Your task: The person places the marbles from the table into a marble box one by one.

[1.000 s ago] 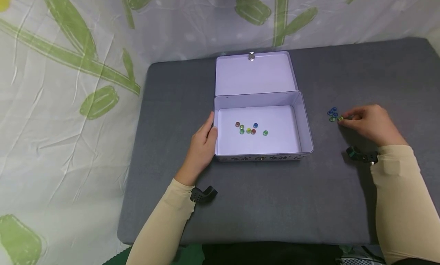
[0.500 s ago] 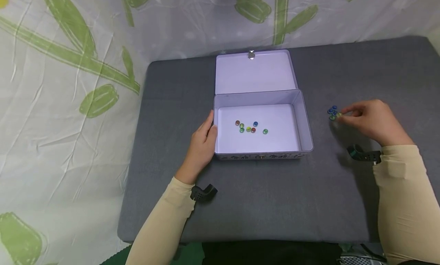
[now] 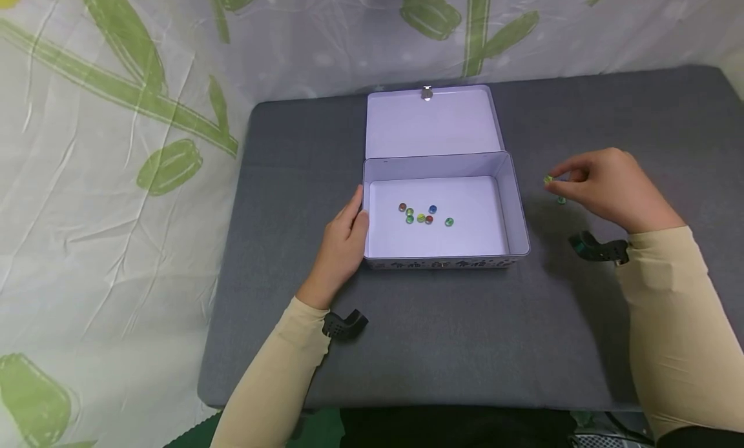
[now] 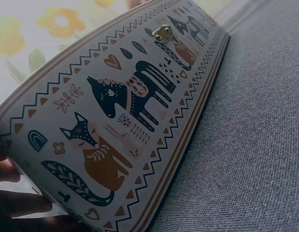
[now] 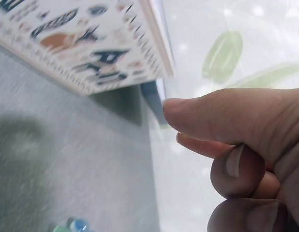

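A metal box (image 3: pixel 444 263) with a pale lilac inside stands on the grey table, its hinged lid (image 3: pixel 430 125) folded back. Its outer wall (image 4: pixel 135 92) carries fox and horse drawings. Several glass marbles (image 3: pixel 429 219) lie scattered on the box floor. My left hand (image 3: pixel 341 244) rests along the box's left side, fingers straight against the wall. To the right of the box, my right hand (image 3: pixel 610 186) pinches a yellow-green marble (image 3: pixel 548 179) between thumb and fingertips, above the table. Below it lie a green marble (image 3: pixel 561 201) and blue ones mostly hidden by the fingers.
The grey cloth-covered table (image 3: pixel 453 345) extends around the box. Behind and to the left hangs a pale curtain (image 3: pixel 325 41) with green leaf prints. Each wrist wears a black camera mount (image 3: pixel 345 325).
My right hand has lifted the yellow-green marble off the group on the table and moved left with it, towards the box. The left hand and the box have stayed in place.
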The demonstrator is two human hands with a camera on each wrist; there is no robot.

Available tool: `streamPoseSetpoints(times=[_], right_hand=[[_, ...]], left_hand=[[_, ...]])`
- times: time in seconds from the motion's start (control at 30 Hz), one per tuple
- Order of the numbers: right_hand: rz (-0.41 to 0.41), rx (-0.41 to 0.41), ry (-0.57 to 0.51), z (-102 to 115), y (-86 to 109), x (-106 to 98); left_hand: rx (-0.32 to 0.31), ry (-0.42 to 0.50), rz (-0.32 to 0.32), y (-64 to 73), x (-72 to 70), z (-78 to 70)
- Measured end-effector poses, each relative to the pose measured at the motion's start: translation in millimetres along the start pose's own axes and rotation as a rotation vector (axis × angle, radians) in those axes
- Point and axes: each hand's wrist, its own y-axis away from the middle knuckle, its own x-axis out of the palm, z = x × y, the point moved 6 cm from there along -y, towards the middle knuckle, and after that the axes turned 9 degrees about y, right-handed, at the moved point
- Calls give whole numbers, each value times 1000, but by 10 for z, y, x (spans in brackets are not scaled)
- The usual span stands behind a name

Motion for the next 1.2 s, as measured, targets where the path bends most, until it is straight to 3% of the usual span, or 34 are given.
streamPoseSetpoints(times=[0.47, 0.73, 1.2], right_hand=[[8, -117, -10, 555, -225, -76], [28, -144, -13, 839, -365, -75], [63, -244, -68, 1343, -595, 143]], left_hand=[[18, 3, 0, -11, -11, -4], [15, -9, -6, -9, -8, -11], [32, -22, -24, 13, 13, -15]])
